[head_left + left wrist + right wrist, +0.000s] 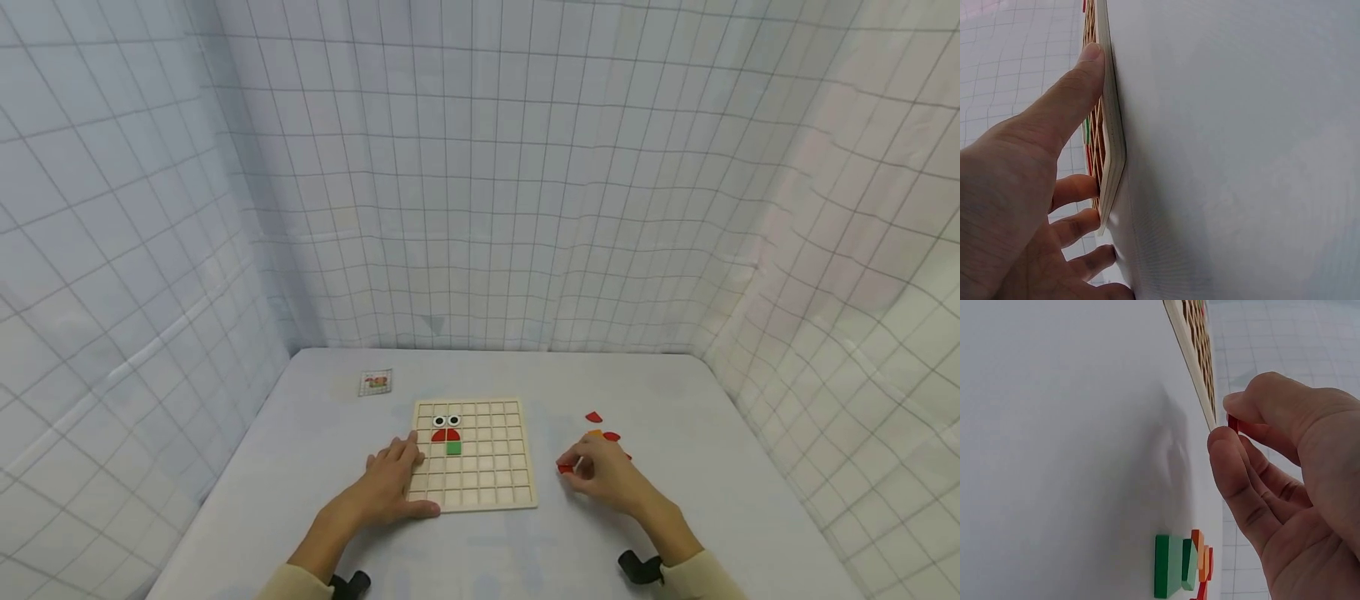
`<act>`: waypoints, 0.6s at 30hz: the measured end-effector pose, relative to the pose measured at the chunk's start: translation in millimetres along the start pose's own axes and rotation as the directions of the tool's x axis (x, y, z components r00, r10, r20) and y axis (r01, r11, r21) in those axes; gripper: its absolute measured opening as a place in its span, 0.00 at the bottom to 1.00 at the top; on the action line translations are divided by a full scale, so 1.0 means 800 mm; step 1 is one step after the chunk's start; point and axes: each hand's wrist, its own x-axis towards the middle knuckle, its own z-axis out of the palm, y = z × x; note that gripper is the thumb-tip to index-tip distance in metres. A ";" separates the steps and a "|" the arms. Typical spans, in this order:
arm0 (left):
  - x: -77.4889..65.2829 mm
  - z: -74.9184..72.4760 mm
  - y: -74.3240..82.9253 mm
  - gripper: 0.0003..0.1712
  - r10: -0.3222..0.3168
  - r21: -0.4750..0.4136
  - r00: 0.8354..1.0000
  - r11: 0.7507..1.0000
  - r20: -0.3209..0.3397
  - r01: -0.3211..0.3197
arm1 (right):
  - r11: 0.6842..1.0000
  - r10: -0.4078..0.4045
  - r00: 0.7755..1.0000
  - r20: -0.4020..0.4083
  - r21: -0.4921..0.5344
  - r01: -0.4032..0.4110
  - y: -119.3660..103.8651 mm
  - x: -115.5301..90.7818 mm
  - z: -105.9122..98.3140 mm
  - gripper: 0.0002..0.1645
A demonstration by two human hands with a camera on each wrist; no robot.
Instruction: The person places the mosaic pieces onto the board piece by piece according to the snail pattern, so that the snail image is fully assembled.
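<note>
A pale wooden board (487, 479) with a grid of square cells lies on the table. In its upper left cells are two eye pieces (439, 422), two red curved pieces (439, 436) and a green square (453, 448). My left hand (384, 487) rests at the board's near left corner, its thumb (1079, 81) along the front edge and fingertips touching the left side. Right of the board, my right hand (611, 477) pinches a small red piece (1233, 424) between thumb and fingers, above the table. Its full shape is hidden by the fingertips.
Several loose pieces lie around and behind the right hand: a red one (593, 417), an orange one (595, 432) and green ones (1168, 565). A small picture card (376, 382) lies at the back left. Grid-patterned white curtains (480, 208) enclose the table.
</note>
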 end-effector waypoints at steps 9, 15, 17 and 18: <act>-0.001 0.002 0.002 0.49 0.005 -0.005 1.000 1.000 0.006 -0.005 | 1.000 0.002 1.000 0.011 0.000 -0.002 -0.018 0.014 0.011 0.08; 0.001 0.001 0.000 0.50 0.006 0.010 1.000 1.000 0.003 -0.006 | 0.999 -0.011 0.999 0.052 0.036 0.010 -0.034 0.032 0.023 0.09; 0.001 0.001 -0.001 0.50 0.004 0.009 1.000 1.000 0.003 -0.004 | 0.998 -0.010 0.998 0.067 0.055 0.006 -0.041 0.038 0.029 0.09; 0.001 0.001 -0.001 0.50 0.003 0.005 1.000 1.000 0.003 -0.003 | 0.998 -0.008 0.997 0.075 0.062 0.004 -0.044 0.041 0.033 0.10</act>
